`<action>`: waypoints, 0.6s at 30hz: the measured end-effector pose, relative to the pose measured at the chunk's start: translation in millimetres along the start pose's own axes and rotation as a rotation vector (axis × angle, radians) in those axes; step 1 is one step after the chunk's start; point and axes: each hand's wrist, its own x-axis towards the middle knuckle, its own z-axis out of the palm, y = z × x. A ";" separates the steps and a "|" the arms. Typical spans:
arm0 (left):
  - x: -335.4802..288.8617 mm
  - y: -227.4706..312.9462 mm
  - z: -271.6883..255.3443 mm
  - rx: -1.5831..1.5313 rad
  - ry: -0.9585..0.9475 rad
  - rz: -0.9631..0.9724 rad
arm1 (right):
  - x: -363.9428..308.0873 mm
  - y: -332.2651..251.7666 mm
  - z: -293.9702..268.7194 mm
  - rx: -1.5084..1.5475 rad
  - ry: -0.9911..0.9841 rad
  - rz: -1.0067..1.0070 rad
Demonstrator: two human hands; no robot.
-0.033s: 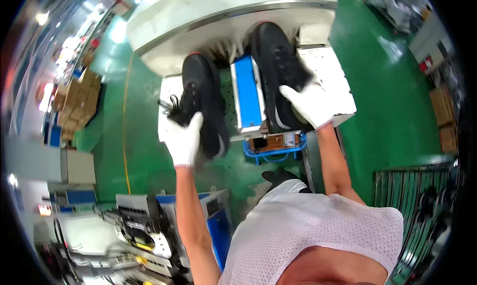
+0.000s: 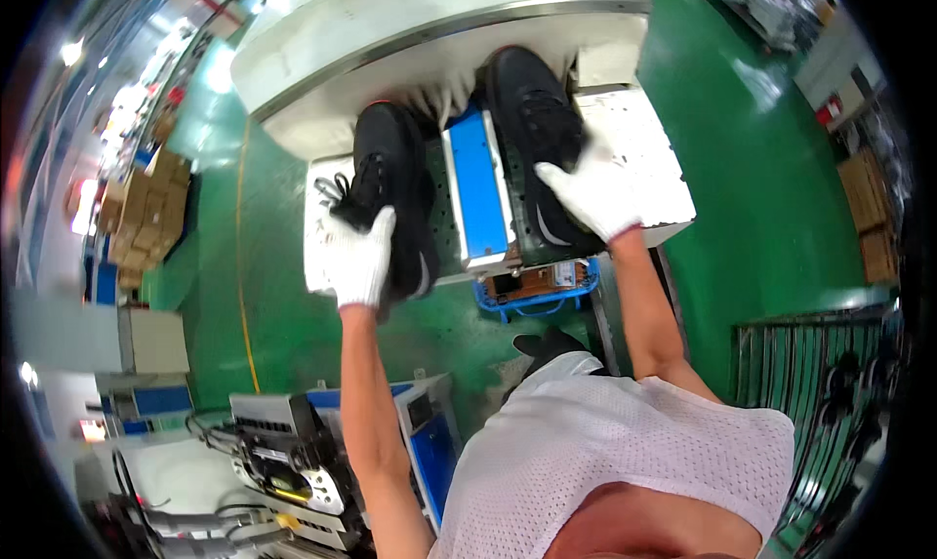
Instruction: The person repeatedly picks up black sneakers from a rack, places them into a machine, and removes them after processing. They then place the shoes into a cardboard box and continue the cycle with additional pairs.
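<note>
Two black sneakers stand side by side, toes pointing away from me, at the mouth of a white machine. My left hand (image 2: 357,259), in a white knit glove, grips the left sneaker (image 2: 383,159) around its heel half, thumb over the ankle collar. Loose laces stick out to that shoe's left. With the other white glove, my right hand (image 2: 593,196) holds the right sneaker (image 2: 527,96) from its right side, thumb across the opening. The fingers of both hands are partly hidden. Between the shoes lies a blue-topped block (image 2: 480,190).
The white machine (image 2: 439,8) has a metal-edged hood and fabric flaps above the toes. White side ledges (image 2: 634,149) flank the shoes. Below is a blue-framed cart (image 2: 537,288). Another machine (image 2: 278,442) stands lower left, a wire rack (image 2: 791,379) lower right, cardboard boxes (image 2: 151,208) far left.
The view has shifted slightly. The right sneaker's heel has swung a little to the right, and the left sneaker's heel slightly to the left. Both hands keep their hold.
</note>
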 end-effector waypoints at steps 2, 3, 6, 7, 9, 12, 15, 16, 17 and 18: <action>52.7 9.1 59.4 0.333 -0.023 0.172 | 48.4 18.2 46.5 -0.147 0.208 -0.173; 73.3 19.3 76.6 0.418 -0.062 0.276 | 70.6 16.7 55.2 -0.228 0.232 -0.284; 119.4 5.6 98.1 0.314 -0.264 0.066 | 95.0 -7.9 33.4 0.006 0.056 -0.084; 123.4 29.8 105.8 0.299 -0.298 0.099 | 108.9 -14.8 34.6 -0.072 0.069 -0.092; 125.3 30.8 103.3 0.363 -0.242 0.072 | 126.3 -23.5 64.3 -0.131 0.158 -0.120; 95.0 8.7 71.6 0.099 -0.128 0.171 | 109.8 -23.3 46.9 0.098 0.188 -0.157; 4.6 -7.9 53.5 -0.348 -0.013 0.219 | 33.5 -8.3 50.2 0.359 0.494 -0.576; -32.6 -13.8 44.6 -0.371 -0.015 0.215 | -1.8 -9.4 42.4 0.313 0.397 -0.749; -71.0 -19.2 35.4 -0.393 -0.020 0.212 | -28.0 -5.3 53.1 0.506 0.228 -0.771; -111.8 -33.1 30.4 -0.314 -0.124 0.095 | -58.2 -14.9 48.2 0.472 -0.152 -0.626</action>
